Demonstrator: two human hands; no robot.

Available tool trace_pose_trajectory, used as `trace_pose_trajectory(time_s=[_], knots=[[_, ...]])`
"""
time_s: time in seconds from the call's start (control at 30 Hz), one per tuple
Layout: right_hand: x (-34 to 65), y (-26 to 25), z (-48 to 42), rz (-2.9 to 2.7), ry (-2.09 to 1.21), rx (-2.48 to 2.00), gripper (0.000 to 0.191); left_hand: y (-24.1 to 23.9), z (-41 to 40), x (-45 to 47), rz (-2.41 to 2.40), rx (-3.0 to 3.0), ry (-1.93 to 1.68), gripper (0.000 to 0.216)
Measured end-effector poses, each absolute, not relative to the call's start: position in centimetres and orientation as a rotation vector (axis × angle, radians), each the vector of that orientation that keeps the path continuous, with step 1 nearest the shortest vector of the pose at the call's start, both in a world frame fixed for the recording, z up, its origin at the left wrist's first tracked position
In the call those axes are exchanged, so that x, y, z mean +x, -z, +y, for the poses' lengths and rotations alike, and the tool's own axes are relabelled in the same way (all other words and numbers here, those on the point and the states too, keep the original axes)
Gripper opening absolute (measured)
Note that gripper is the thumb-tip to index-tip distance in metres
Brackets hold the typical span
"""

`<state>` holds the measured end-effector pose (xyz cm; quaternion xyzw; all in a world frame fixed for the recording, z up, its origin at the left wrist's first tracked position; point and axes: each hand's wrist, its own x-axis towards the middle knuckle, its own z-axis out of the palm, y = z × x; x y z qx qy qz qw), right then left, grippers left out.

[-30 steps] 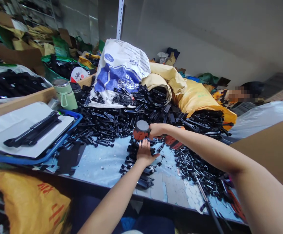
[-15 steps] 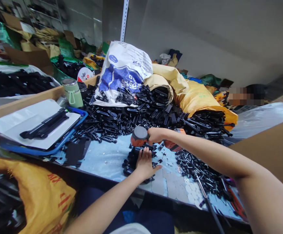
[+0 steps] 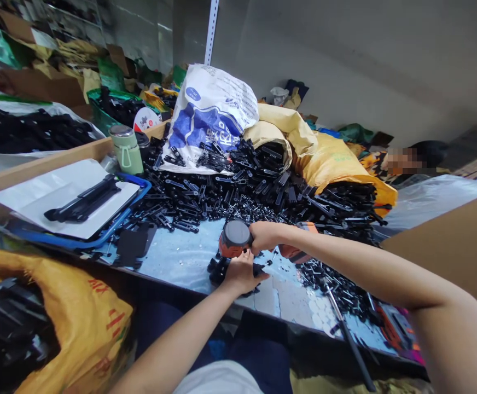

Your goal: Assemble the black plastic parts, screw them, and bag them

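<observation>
My right hand [image 3: 265,236] is closed round an orange and grey power screwdriver [image 3: 234,239], held upright over a small stack of black plastic parts [image 3: 219,268] near the table's front edge. My left hand [image 3: 240,272] lies on top of that stack, fingers curled over the parts, just below the tool's tip. Behind them a large heap of black plastic pieces [image 3: 238,191] covers the middle of the blue table [image 3: 181,257].
A white and blue sack [image 3: 209,117] and yellow sacks [image 3: 329,158] lie behind the heap. A green flask [image 3: 126,149] stands left, beside a blue-rimmed tray [image 3: 78,241] with paper and black bars. An orange sack [image 3: 66,328] sits below left. Another person is at far right. Small screws [image 3: 337,290] are scattered right.
The stack of black parts has come closer to the table's front edge and looks shorter. My left hand has drawn back with it. The screwdriver stays over the stack.
</observation>
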<state>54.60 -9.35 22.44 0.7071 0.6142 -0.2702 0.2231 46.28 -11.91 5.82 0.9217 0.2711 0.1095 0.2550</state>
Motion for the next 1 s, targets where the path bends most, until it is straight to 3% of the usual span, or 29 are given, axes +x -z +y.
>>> trace_pose_trajectory(time_s=[0.3,0.63,0.87,1.0], knots=[[52.7,-22.7,-10.3,1.714,0.586,1.904,0.025,-6.3,-12.4,45.8,0.792,2.451,-0.247,0.071],[49.8,-21.9,-10.3,1.666,0.626,1.827,0.018,-5.3,-12.5,45.9,0.810,2.404,-0.089,0.076],[57.5,-21.6,-11.9,1.765,1.152,2.128,0.026,-6.1,-11.3,46.0,0.800,2.547,-0.139,0.083],[62.9,-22.7,-11.6,1.545,1.069,2.463,0.020,-6.9,-7.7,47.8,0.762,2.761,-0.140,0.087]])
